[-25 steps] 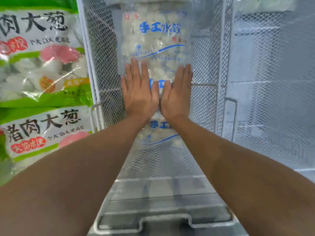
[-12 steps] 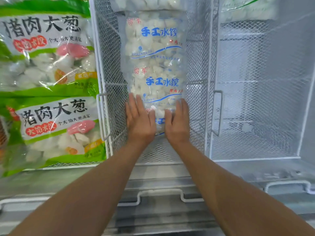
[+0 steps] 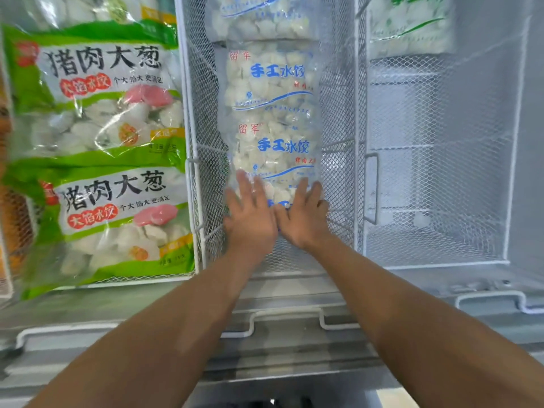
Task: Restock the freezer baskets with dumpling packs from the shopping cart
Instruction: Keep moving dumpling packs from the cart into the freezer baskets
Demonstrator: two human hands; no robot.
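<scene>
A clear dumpling pack with blue lettering lies lengthwise in the middle white wire freezer basket. My left hand and my right hand rest side by side, fingers straight, flat on the pack's near end, covering its lower edge. Another clear pack lies beyond it in the same basket.
The left basket holds two green dumpling bags, the nearer one below the other. The right wire basket has one green-lettered pack at its far end. The freezer's metal front rail runs below my forearms.
The view has drawn back from the baskets. Both hands have slid from the pack's middle down to its near end and stay flat on it.
</scene>
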